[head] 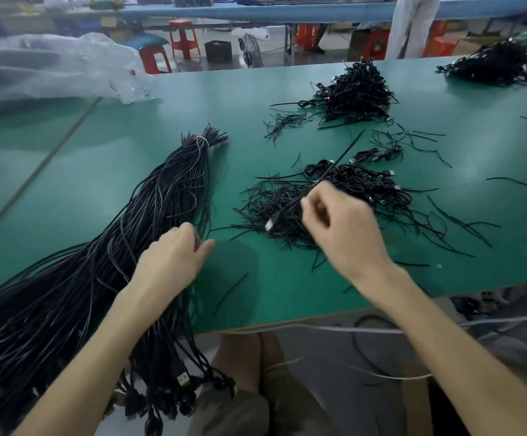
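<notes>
A thick bundle of long black cables [149, 221] lies across the green table [249, 294], tied with a white band near its far end, its plug ends hanging over the front edge. My left hand [174, 256] rests on this bundle with its fingers among the cables. My right hand [340, 225] pinches one black cable [334, 168] that runs blurred up and away; its metal plug end [270, 225] hangs by the hand. Beneath lies a heap of coiled cables and black twist ties [350, 190].
Two more heaps of coiled black cables sit farther back, one at centre [356, 92] and one at far right [494, 64]. A clear plastic bag [51, 67] lies at back left. Loose ties [419, 140] scatter the table. Red stools and another bench stand beyond.
</notes>
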Motion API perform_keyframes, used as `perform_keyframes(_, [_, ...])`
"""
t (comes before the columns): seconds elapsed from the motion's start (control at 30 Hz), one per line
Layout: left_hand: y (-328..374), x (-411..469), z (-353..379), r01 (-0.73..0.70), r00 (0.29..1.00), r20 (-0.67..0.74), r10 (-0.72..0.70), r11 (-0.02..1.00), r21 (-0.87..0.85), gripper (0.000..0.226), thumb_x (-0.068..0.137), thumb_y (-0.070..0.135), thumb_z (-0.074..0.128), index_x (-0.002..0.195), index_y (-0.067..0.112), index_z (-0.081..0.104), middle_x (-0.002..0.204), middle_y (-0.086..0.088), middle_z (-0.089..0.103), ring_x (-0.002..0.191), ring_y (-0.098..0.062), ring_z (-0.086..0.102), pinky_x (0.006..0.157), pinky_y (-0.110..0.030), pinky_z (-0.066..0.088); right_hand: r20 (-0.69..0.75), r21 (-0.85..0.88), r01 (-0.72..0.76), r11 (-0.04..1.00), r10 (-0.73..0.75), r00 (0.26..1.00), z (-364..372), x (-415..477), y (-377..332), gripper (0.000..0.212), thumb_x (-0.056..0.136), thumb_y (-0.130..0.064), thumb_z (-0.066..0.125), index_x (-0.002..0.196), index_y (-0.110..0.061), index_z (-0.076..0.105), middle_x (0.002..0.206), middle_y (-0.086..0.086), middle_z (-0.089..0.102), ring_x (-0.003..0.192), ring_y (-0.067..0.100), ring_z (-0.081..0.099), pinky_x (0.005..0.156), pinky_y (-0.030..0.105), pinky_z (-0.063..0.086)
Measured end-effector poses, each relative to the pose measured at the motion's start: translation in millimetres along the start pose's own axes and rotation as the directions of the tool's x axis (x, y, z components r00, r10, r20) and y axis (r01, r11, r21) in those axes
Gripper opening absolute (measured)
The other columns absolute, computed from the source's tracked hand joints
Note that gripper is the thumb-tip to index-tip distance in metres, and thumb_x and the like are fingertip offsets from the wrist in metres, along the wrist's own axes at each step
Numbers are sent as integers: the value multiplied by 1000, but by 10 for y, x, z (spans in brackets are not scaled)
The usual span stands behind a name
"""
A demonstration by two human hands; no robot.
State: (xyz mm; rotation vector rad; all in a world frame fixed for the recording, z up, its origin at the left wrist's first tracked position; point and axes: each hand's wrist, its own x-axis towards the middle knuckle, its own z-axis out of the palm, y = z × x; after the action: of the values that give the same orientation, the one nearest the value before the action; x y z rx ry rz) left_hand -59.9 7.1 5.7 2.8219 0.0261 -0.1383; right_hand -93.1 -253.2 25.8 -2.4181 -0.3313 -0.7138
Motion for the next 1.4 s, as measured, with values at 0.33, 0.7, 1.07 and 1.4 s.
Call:
perform_keyframes(0.33, [-155,15,8,76,936,-351,-13,983,167,37,98,18,66,118,-1,42,126,-25,38,112,-40,43,64,-37,39,184,395,-667,632,657,731,22,494,563,65,105,-36,54,156,-3,30,99,-9,70,88,22,74,85,39,61])
perform_keyframes(0.7, [-331,153,-157,154,942,-324,-92,973,169,20,103,20,55,103,0,52,100,-25,63,86,-47,62,67,-45,39,230,413,-524,745,472,851,250,-2,328,23,103,-10,55,125,-10,60,92,-2,75,74,12,73,65,26,51])
perform_keyframes(1.07, [567,-466,-107,-402,814,191,549,770,-496,6,98,9,59,97,14,63,74,1,72,59,-18,69,62,-40,61,392,-26,271,962,-239,889,288,-240,-258,97,73,12,68,159,-12,31,158,5,40,147,21,30,121,39,29])
perform_keyframes(1.4, [-116,-194,-228,78,685,262,679,290,-954,40,104,24,60,138,4,58,83,-7,60,37,-7,43,35,-16,39,114,-92,-153,984,164,980,-13,-210,284,39,95,12,42,115,-11,66,90,2,64,92,15,62,79,36,53])
